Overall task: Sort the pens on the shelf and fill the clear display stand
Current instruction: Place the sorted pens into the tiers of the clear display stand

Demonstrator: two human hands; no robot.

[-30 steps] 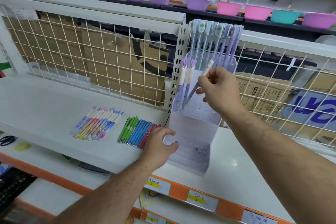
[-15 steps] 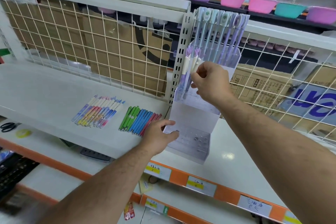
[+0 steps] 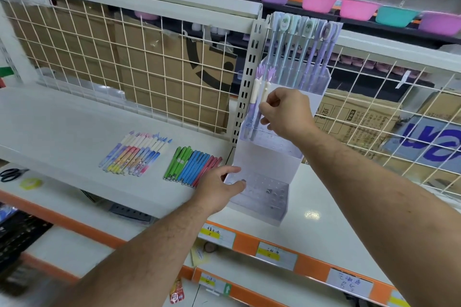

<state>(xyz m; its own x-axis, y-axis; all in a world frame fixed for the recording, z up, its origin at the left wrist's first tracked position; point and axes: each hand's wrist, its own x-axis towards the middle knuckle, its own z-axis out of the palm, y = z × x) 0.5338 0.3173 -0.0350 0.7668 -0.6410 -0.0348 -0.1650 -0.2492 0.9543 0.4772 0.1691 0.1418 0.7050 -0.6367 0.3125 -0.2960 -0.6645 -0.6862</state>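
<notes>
The clear tiered display stand (image 3: 264,157) sits on the white shelf (image 3: 62,137). Its tall back tier holds several long pastel pens (image 3: 299,57). In the middle tier stand two white-and-purple pens; my right hand (image 3: 282,112) pinches the right one (image 3: 265,97) while it stands in a hole next to the other (image 3: 255,97). The front-left corner of the stand's lowest tier is held by my left hand (image 3: 219,184), fingers curled round it. Two rows of loose pens lie on the shelf: pastel ones (image 3: 134,154) and green, blue and red ones (image 3: 192,166).
A white wire grid (image 3: 124,57) backs the shelf, with cardboard boxes behind it. Purple, pink and teal bowls (image 3: 319,2) line a far shelf. Scissors (image 3: 11,174) and a yellow tape roll (image 3: 30,183) lie on the lower ledge at left. Orange price strips edge the shelf front.
My right hand has lowered the white-and-purple pen from a tilt to upright in the middle tier beside the first one. My left hand stays on the stand's corner.
</notes>
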